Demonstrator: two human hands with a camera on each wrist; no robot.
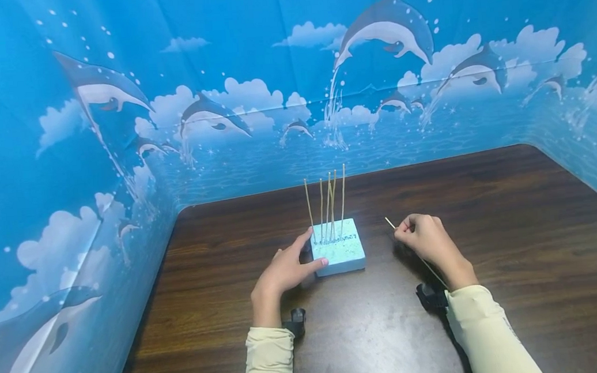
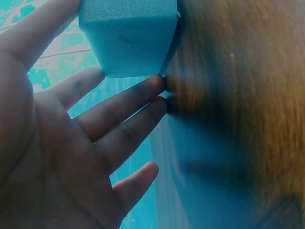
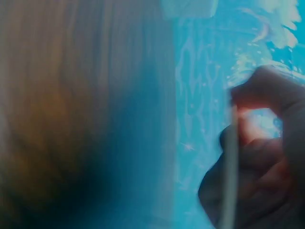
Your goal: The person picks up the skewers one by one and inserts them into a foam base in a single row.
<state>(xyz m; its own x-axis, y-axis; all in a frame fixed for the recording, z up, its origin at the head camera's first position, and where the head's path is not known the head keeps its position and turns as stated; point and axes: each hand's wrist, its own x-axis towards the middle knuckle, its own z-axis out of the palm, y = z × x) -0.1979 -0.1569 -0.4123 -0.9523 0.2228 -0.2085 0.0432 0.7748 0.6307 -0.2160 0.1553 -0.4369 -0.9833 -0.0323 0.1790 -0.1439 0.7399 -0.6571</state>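
A pale blue foam block (image 1: 339, 259) lies on the table, with several thin wooden sticks (image 1: 343, 198) standing in a row in its top. The left hand (image 1: 282, 271) is at the block's left side, thumb and index finger spread and touching it. In the left wrist view, the other fingers of the left hand (image 2: 90, 129) extend fairly straight below the block (image 2: 131, 45). To the right of the block, the right hand (image 1: 429, 244) pinches another thin stick (image 1: 390, 223) between thumb and fingertips. That stick slants back toward the wrist and looks blurred in the right wrist view.
The dark wood-grain table (image 1: 540, 221) extends on both sides of the block. A blue dolphin-print cloth (image 1: 250, 97) hangs behind it and along the sides. Black wrist mounts (image 1: 431, 297) sit under the forearms, close to the tabletop.
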